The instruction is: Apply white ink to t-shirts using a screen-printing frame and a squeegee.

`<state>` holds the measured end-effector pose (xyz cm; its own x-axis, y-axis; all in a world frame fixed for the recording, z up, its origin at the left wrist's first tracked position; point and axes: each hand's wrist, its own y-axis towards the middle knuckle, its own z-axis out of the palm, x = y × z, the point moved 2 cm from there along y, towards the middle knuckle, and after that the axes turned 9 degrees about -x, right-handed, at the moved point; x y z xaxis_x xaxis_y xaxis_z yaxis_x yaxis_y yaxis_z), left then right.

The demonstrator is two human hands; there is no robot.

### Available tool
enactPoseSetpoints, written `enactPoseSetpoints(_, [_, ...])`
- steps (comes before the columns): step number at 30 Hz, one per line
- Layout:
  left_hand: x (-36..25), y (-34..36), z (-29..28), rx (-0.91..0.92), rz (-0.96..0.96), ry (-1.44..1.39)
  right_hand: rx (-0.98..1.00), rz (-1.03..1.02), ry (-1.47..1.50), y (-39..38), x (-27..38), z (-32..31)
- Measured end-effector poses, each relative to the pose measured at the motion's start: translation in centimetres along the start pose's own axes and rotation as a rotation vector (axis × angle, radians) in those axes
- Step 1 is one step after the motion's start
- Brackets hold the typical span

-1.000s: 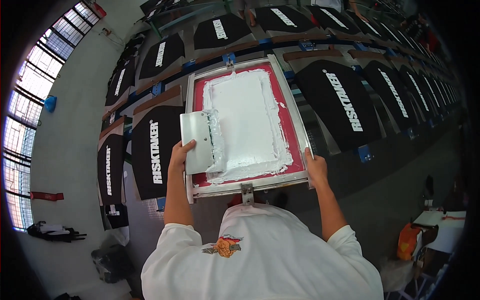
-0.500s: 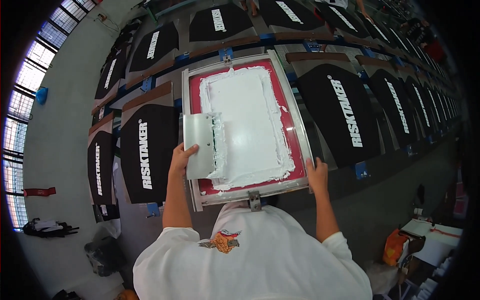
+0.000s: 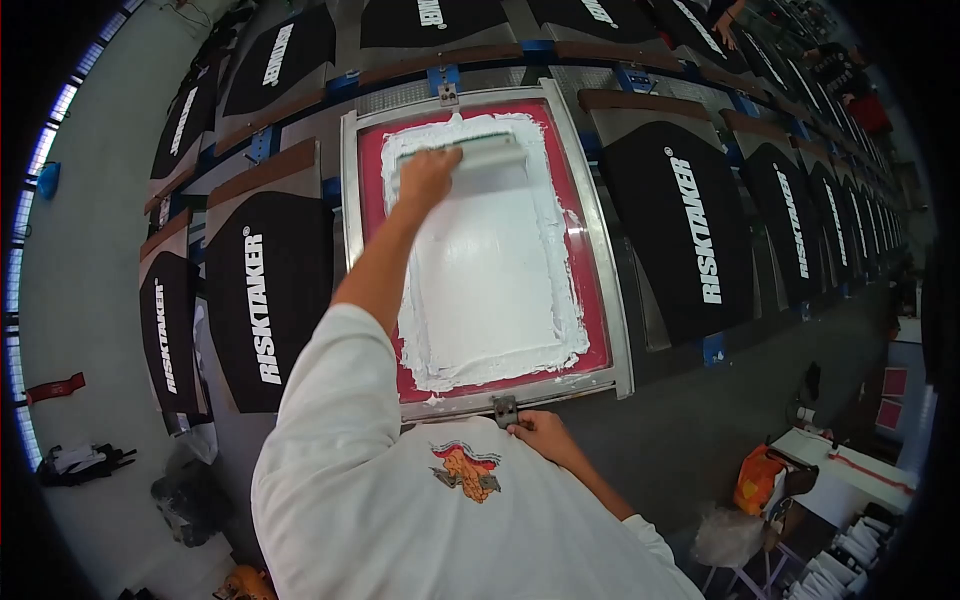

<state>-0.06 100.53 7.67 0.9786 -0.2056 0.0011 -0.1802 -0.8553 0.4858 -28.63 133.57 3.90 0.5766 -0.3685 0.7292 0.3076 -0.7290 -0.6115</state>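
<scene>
A screen-printing frame (image 3: 611,300) with a red border and a metal rim lies in front of me. Thick white ink (image 3: 485,270) coats its middle, heaped in ridges along the edges. My left hand (image 3: 428,180) grips a wide, pale metal squeegee (image 3: 495,156), set crosswise on the ink near the frame's far end. At the near edge, the fingers of my right hand (image 3: 548,434) close on a small metal bracket (image 3: 506,410) fixed to the frame. The squeegee's lower edge is partly hidden by my hand and blurred.
Black fabric panels with white lettering, such as one on the left (image 3: 262,310) and one on the right (image 3: 690,230), lie on boards in rows. Blue metal brackets (image 3: 713,349) line the rails. A white table (image 3: 850,470) stands at lower right. Another person's hand (image 3: 728,24) shows far off.
My left hand has carried the squeegee from the frame's left side to its far end and turned it crosswise. My right hand has moved from the right rim to the near bracket.
</scene>
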Motion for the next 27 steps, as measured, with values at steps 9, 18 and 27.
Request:
enactPoseSetpoints(9, [-7.4,-8.6,-13.2,0.128,-0.013,-0.286,-0.113,-0.151,0.014,0.7,-1.0,-0.4])
enactPoseSetpoints(18, [-14.1,-17.4,-20.2,0.309,-0.222,-0.477,-0.113,-0.271,-0.076,1.7,-2.1,-0.3])
enactPoseSetpoints(27, [-17.0,-20.2,-17.2,0.492,-0.145,-0.299,-0.85,-1.295,-0.709,-1.3,10.5,-9.6])
